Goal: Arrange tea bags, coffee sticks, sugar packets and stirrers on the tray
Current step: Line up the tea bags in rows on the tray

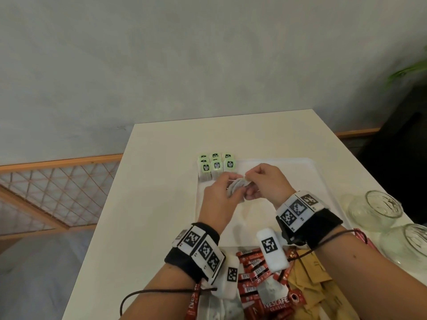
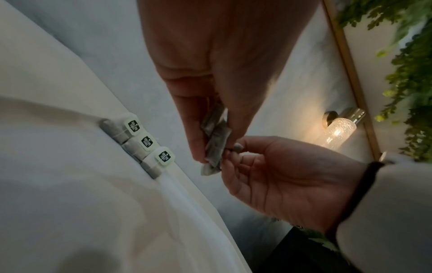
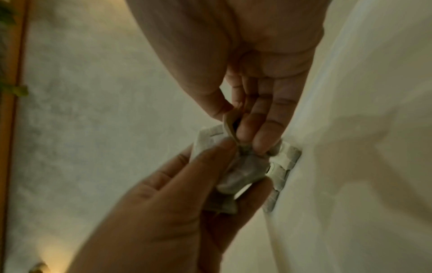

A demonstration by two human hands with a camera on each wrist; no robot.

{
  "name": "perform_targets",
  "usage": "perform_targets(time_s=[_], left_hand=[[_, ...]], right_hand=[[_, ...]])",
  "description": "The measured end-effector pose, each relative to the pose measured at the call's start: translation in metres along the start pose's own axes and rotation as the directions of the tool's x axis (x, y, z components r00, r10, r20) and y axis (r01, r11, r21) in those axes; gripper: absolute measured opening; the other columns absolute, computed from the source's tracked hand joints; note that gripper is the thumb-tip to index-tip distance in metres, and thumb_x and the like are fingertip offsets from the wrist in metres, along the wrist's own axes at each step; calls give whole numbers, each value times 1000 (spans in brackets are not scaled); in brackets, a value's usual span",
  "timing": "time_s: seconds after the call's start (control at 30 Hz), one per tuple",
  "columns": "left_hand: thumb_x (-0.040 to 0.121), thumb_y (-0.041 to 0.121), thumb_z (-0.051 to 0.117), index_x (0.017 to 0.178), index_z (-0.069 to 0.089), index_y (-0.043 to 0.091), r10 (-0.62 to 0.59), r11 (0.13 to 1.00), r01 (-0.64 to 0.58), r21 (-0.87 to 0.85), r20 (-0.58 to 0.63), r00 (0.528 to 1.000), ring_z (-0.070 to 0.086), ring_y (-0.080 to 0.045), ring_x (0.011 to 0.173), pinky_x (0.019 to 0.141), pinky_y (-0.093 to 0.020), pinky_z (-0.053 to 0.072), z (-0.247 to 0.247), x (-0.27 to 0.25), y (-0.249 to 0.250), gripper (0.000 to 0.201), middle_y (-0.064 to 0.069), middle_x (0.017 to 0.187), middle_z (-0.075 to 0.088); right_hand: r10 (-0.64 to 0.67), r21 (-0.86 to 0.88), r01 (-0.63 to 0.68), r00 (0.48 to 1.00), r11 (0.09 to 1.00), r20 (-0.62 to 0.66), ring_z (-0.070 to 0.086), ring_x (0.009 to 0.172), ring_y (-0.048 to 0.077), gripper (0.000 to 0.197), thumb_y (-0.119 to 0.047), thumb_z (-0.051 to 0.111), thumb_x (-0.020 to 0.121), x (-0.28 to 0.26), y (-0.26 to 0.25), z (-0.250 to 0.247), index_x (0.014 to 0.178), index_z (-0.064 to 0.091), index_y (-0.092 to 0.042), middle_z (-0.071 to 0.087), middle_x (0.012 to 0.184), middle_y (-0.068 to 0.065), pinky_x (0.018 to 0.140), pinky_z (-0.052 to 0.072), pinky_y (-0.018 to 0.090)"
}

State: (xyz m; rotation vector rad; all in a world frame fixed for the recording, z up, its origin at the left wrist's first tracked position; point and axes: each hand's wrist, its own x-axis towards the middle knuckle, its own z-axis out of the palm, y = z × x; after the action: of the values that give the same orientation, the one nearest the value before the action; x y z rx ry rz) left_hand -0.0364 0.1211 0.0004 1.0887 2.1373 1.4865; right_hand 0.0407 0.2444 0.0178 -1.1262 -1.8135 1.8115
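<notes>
Both hands raised over the far-left part of the flat white rectangular tray. Left hand grips a small bunch of pale grey paper tea bags, thumb and fingers curled round them. Right hand pinches one bag at the top of the bunch between thumb and fingertips. Six green-tagged tea bags lie in two rows at the tray's far-left corner. Red coffee sticks and brown paper sugar packets lie heaped at the near table edge.
</notes>
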Motion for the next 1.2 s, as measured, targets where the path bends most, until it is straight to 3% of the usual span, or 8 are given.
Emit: perform_targets(time_s=[0.13, 0.2, 0.27, 0.4, 0.57, 0.9, 1.07, 1.2], left_hand=[[87, 13, 70, 106, 67, 17, -87, 992, 83, -99, -38, 995, 60, 12, 78, 69, -8, 48, -3, 6, -4, 20, 18, 88, 65], [88, 13, 67, 106, 69, 18, -146, 982, 138, -126, -52, 988, 63, 1, 82, 74, -23, 57, -5, 11, -9, 19, 12, 89, 66], [88, 11, 66, 102, 69, 22, -214, 959, 208, -193, -11, 977, 67, -17, 90, 74, -37, 61, -7, 14, -13, 18, 2, 96, 69], [89, 7, 65, 101, 68, 9, -330, 895, 339, -289, 83, 940, 71, -27, 90, 68, -36, 62, -16, 18, -23, 13, -12, 101, 70], [94, 9, 59, 102, 65, 5, -461, 805, 438, -400, 42, 886, 74, -28, 85, 69, -36, 61, -40, 23, -47, 11, -16, 97, 73], [90, 20, 65, 96, 70, 14, -509, 803, 463, -376, -28, 860, 70, -34, 94, 66, -38, 62, -58, 35, -68, 10, -20, 104, 67], [90, 19, 65, 96, 70, 14, -519, 808, 476, -347, -37, 854, 60, -16, 68, 64, -36, 62, -55, 37, -73, 10, -9, 85, 62], [90, 19, 67, 100, 68, 11, -540, 797, 489, -356, -56, 840, 61, -17, 72, 61, -34, 61, -55, 37, -77, 13, -9, 90, 63]], right_hand=[[48, 189, -74, 989, 979, 139, 61, 61, 22, 19, -15, 58, 95, -3, -8, -3, 98, 62, 3, 62, 74, 16, 62, 58, 34], [21, 172, -56, 980, 983, 199, 60, 63, 22, 19, -12, 58, 95, -3, -7, -5, 103, 64, 4, 63, 76, 15, 63, 58, 31], [-27, 87, 9, 978, 996, 206, 57, 59, 18, 11, -7, 58, 95, 0, -2, -6, 99, 66, -1, 62, 72, 11, 58, 56, 28], [-36, -230, 63, 992, 971, 123, 52, 54, 14, 7, -14, 65, 91, 20, 17, -7, 89, 71, -10, 56, 59, -1, 54, 51, 27], [59, -424, -18, 995, 905, 83, 56, 56, 14, 10, -19, 65, 91, 50, 33, -5, 82, 68, -17, 62, 65, 3, 57, 54, 27], [-70, -395, 92, 995, 914, 68, 57, 58, 13, 6, -16, 73, 85, 93, 29, 23, 91, 72, -15, 67, 74, -1, 58, 51, 24], [-166, -451, 185, 983, 873, 82, 57, 63, 6, 5, -20, 75, 82, 103, 24, 36, 87, 73, -20, 66, 74, -6, 61, 47, 18], [-186, -443, 186, 982, 877, 42, 61, 71, 11, 7, -18, 76, 82, 108, 21, 40, 88, 74, -17, 69, 82, 0, 72, 51, 23]])
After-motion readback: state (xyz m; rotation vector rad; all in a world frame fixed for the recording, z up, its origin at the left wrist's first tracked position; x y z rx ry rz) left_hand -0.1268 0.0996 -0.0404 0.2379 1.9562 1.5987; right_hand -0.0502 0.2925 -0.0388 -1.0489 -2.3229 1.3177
